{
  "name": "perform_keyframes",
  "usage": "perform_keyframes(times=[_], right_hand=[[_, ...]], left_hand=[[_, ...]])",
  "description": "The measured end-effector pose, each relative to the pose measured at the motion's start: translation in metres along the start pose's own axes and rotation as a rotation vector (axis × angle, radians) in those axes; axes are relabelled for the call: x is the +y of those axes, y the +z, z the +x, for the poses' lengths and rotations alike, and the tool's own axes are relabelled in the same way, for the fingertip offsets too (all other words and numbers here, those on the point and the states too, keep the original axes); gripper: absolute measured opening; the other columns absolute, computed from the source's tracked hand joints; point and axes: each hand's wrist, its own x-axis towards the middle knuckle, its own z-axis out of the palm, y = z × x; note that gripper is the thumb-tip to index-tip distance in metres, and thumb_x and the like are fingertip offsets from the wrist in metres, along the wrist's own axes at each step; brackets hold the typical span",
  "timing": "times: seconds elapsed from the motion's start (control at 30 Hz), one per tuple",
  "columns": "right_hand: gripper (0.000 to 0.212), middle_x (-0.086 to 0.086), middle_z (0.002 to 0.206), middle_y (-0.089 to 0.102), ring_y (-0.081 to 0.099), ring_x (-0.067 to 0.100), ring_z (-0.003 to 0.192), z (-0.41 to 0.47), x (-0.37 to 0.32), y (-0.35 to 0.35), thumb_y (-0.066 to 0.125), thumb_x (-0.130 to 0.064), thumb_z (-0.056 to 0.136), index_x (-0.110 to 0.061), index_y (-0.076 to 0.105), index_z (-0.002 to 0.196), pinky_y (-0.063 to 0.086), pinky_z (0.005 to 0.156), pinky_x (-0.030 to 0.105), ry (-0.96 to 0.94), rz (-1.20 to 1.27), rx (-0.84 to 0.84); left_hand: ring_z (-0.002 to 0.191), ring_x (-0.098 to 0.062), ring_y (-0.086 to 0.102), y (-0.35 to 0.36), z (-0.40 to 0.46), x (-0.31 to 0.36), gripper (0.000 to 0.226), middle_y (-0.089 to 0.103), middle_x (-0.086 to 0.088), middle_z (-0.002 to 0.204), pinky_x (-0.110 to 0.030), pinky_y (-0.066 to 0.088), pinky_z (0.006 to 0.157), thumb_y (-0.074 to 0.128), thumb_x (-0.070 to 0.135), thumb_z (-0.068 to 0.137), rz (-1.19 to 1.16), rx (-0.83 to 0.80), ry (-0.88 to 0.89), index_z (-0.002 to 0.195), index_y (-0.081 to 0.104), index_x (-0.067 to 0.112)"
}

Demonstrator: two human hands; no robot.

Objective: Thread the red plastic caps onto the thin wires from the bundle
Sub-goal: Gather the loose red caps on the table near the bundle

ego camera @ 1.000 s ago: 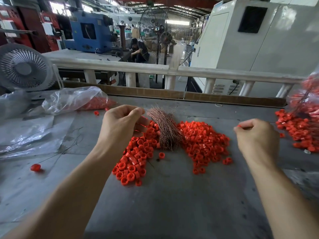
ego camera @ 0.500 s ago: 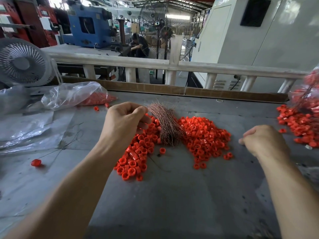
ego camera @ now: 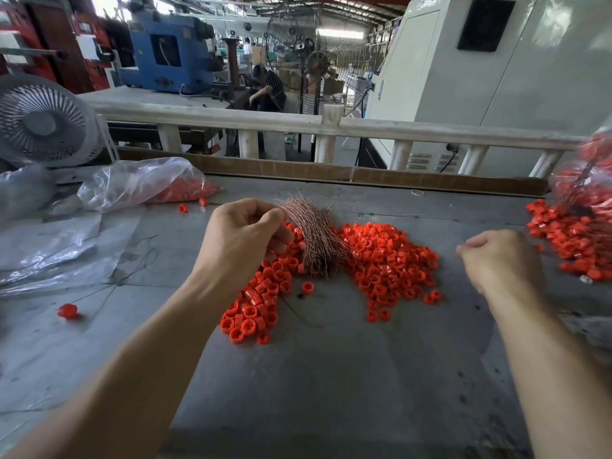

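Caps (ego camera: 384,260): red heap on tabletop (ego camera: 331,376), around wire bundle (ego camera: 314,240)
Left hand (ego camera: 241,240): fingers curled, pinching at the bundle
Right hand (ego camera: 500,263): fist-ish, can't tell if holding anything

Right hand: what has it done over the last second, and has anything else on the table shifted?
The right hand sank from its raised pinch toward the table and drifted slightly right; the red tip seen between its fingers a second ago no longer shows. The left hand stayed at the wire bundle, fingers curled at its top. The red caps and the plastic bag lie as before.
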Motion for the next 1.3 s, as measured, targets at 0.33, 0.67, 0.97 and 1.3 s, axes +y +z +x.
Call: perform_keyframes(times=[0.33, 0.67, 0.97, 1.3], right_hand=[[0.019, 0.019, 0.105, 0.074, 0.068, 0.038, 0.102, -0.002, 0.0, -0.003, 0.074, -0.031, 0.088, -0.016, 0.079, 0.099, 0.053, 0.089, 0.041, 0.02, -0.087, -0.131], [0.028, 0.014, 0.115, 0.073, 0.067, 0.037, 0.109, -0.007, -0.002, -0.006, 0.074, -0.038, 0.087, -0.017, 0.079, 0.103, 0.051, 0.087, 0.038, 0.004, -0.129, -0.142], [0.015, -0.009, 0.085, 0.076, 0.067, 0.015, 0.084, -0.041, -0.036, -0.01, 0.071, -0.032, 0.088, -0.031, 0.072, 0.073, 0.043, 0.074, 0.026, -0.402, 0.204, -0.067], [0.02, -0.015, 0.08, 0.071, 0.063, 0.001, 0.075, -0.101, -0.068, 0.014, 0.073, -0.049, 0.088, -0.029, 0.076, 0.088, 0.049, 0.066, 0.025, -0.682, 0.289, -0.225]], left_hand=[[0.065, -0.016, 0.071, 0.002, -0.002, -0.002, 0.016, 0.077, -0.004, 0.075, -0.032, 0.058, 0.064, 0.063, 0.017, 0.099, 0.03, -0.028, -0.009, 0.089, 0.075, 0.015], [0.067, -0.016, 0.072, 0.002, -0.003, -0.001, 0.013, 0.077, -0.001, 0.076, -0.034, 0.061, 0.068, 0.065, 0.019, 0.099, 0.107, -0.058, 0.014, 0.091, 0.075, 0.017], [0.057, -0.004, 0.064, 0.0, 0.001, -0.008, 0.015, 0.076, 0.007, 0.072, -0.016, 0.049, 0.048, 0.067, 0.021, 0.096, 0.261, 0.002, 0.082, 0.083, 0.074, 0.024], [0.069, -0.003, 0.065, 0.0, 0.0, -0.01, 0.01, 0.071, 0.012, 0.074, -0.021, 0.05, 0.061, 0.071, 0.022, 0.091, 0.548, 0.03, 0.168, 0.082, 0.074, 0.026]])
